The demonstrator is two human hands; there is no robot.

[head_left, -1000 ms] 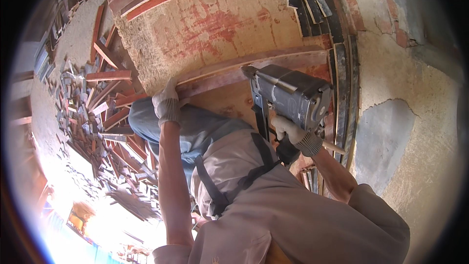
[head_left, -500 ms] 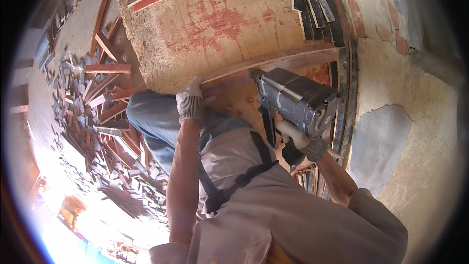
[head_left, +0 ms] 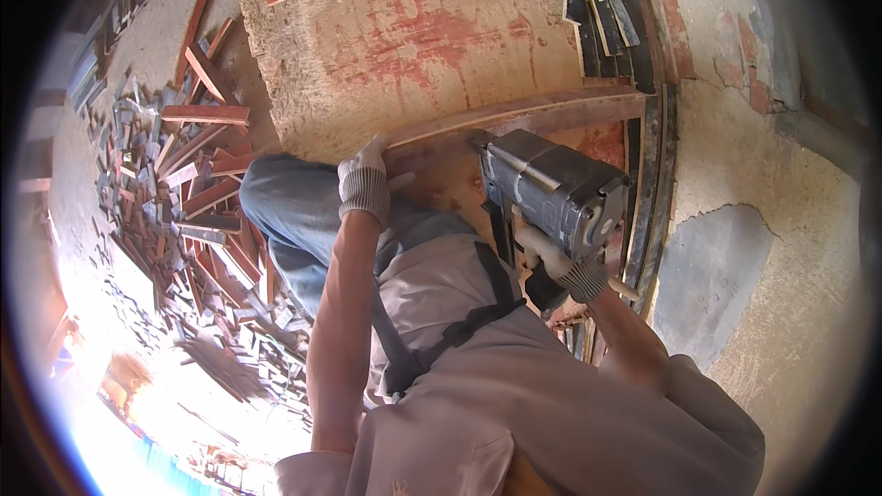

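My left hand [head_left: 366, 176], in a grey knit glove, presses on the edge of a long reddish wooden strip [head_left: 514, 118] that lies across a worn plywood board [head_left: 404, 46]. My right hand [head_left: 570, 266], also gloved, grips the handle of a grey nail gun [head_left: 551, 188]. The gun's nose points at the strip just right of my left hand. My bent knee in blue jeans [head_left: 285, 211] is under my left arm.
A heap of short wood offcuts and slats [head_left: 184, 193] covers the ground at the left. Dark thin strips [head_left: 606, 9] are stacked at the board's right end. A rough plastered wall with exposed brick [head_left: 753, 184] runs along the right.
My left hand has slid right along the strip, closer to the nail gun. The gun and my right hand have stayed near the strip's right part.
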